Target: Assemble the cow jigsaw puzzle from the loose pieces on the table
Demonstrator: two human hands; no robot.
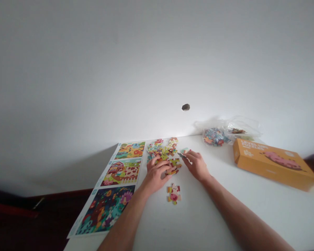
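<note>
A loose heap of colourful jigsaw pieces (163,151) lies on the white table near the wall. My left hand (156,175) rests on the near side of the heap, fingers spread over several pieces. To the right of the heap, my right hand (196,165) pinches a puzzle piece (182,155) between thumb and fingers, its picture side not readable. Another light-coloured piece (185,150) lies just beyond that hand. Closer to me, apart from the heap, a puzzle piece with a cow's face (174,194) lies picture side up.
At left lies a reference sheet (121,173) with three pictures, partly behind my left forearm. Clear plastic bags of pieces (216,136) sit by the wall at back right. An orange puzzle box (272,162) stands in front of them. The wall has a hole (185,107).
</note>
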